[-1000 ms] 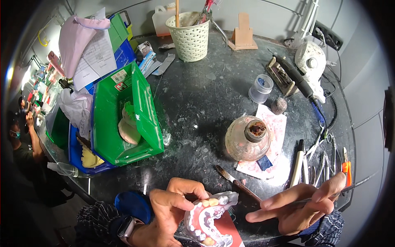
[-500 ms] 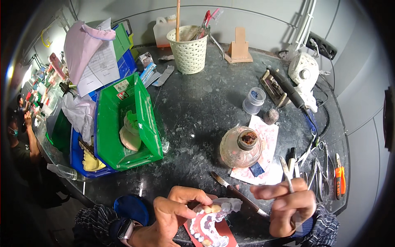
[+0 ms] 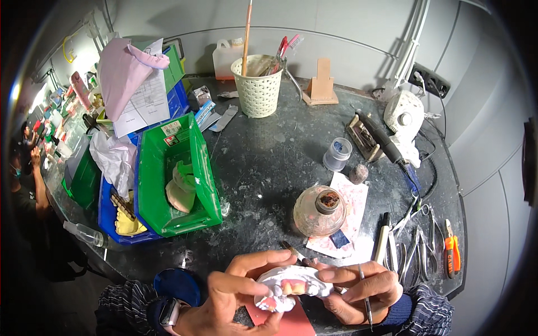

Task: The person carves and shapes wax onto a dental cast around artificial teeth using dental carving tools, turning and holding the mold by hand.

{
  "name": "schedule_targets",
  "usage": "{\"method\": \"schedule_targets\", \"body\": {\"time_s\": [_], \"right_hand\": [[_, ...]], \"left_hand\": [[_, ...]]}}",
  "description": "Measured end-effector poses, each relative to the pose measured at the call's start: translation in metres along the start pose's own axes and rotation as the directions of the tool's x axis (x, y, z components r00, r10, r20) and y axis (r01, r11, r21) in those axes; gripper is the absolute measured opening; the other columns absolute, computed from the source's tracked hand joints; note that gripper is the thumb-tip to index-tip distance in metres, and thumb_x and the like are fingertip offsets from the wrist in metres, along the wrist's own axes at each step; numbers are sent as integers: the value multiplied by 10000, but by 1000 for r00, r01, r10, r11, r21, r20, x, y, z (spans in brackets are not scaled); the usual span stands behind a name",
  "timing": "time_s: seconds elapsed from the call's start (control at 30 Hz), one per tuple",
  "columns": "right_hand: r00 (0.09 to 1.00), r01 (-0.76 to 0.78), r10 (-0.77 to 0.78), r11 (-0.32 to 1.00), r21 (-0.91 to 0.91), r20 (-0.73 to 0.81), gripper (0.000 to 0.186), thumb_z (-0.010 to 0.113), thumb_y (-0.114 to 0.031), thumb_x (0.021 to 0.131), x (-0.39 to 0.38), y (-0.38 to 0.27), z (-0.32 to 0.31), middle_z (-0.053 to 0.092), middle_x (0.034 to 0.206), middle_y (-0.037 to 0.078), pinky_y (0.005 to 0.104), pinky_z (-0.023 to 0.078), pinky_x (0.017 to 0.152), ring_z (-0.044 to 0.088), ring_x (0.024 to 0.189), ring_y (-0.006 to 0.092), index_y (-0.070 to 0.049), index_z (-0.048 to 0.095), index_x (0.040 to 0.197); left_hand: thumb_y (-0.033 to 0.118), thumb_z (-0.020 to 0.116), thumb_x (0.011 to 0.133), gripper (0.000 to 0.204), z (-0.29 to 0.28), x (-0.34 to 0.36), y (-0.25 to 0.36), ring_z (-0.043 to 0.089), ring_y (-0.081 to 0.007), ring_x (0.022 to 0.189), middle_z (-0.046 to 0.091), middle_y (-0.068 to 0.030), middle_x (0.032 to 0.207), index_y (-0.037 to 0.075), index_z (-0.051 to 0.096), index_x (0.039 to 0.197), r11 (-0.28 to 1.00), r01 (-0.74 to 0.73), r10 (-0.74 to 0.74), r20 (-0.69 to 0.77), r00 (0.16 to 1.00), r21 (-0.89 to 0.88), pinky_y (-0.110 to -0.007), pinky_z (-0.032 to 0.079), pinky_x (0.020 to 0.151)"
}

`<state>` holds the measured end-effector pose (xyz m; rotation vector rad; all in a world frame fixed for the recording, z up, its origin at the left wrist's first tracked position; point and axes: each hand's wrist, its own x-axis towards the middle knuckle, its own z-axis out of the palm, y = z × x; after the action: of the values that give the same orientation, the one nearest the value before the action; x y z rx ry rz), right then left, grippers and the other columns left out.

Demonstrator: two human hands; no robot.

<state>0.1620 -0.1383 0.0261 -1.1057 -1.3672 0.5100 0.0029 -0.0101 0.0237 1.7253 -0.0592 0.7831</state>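
Dental model [image 3: 291, 273], white with pink patches and a few yellowish teeth toward me, sits between my two hands at the near edge of the dark surface [image 3: 252, 162]. My left hand [image 3: 221, 297] grasps its left end, fingers along the top and thumb low at the front. My right hand [image 3: 361, 294] pinches a slim metal tool [image 3: 367, 308] between its fingers, with the tool pointing down toward me, and its fingertips also meet the model's right end. Under the model shows a red sheet [image 3: 286, 320]; I can't tell whether the two touch. Just beyond my fingers a knife [image 3: 290, 247] is mostly hidden.

Farther out, a round glass bottle [image 3: 314, 218] with a crusted dark top stands partly on a pink-stained paper [image 3: 357, 196], with a small blue piece [image 3: 339, 239] beside it. Near the paper's far end are a grey lump [image 3: 358, 173] and a clear jar [image 3: 336, 161] with something blue inside. To the right lie pliers with orange handles [image 3: 451, 255] and other metal tools [image 3: 417, 252]. On my left, a green bin [image 3: 148, 185] holds another cast [image 3: 180, 196].
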Motion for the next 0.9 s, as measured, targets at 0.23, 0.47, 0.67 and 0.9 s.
{"method": "schedule_targets", "body": {"time_s": [0.23,0.47,0.67,0.9], "right_hand": [[947,113,16,918,-381,321,163,616,108,680,-4,-11,-14,560,1045,236,339,463,897,566,1012,251,5,507,742],[977,-183,178,983,29,116,83,554,76,758,-17,-8,-10,552,1107,191,212,448,894,559,1025,190,100,537,836],[962,-254,221,938,236,157,174,520,94,777,-18,-3,-7,543,1135,163,150,426,890,524,1072,152,123,525,948],[905,-411,388,904,120,176,112,553,132,735,-11,-21,-13,537,1123,199,256,446,906,510,1085,258,106,505,833]], "left_hand": [[-104,578,688,564,-4,-7,-3,501,-262,1000,404,-235,1108,40,246,1120,996,93,-92,-60,994,4,-345,426,842],[-157,579,651,552,-9,2,-3,577,-347,924,474,-277,957,61,200,988,987,86,-88,10,996,134,-349,559,703],[-149,589,652,552,-10,4,-3,582,-342,914,477,-273,947,60,201,984,984,83,-86,15,996,158,-345,558,702],[-150,584,657,552,-9,2,-1,588,-324,899,483,-268,934,62,198,989,980,99,-100,0,995,170,-326,548,716]]}}
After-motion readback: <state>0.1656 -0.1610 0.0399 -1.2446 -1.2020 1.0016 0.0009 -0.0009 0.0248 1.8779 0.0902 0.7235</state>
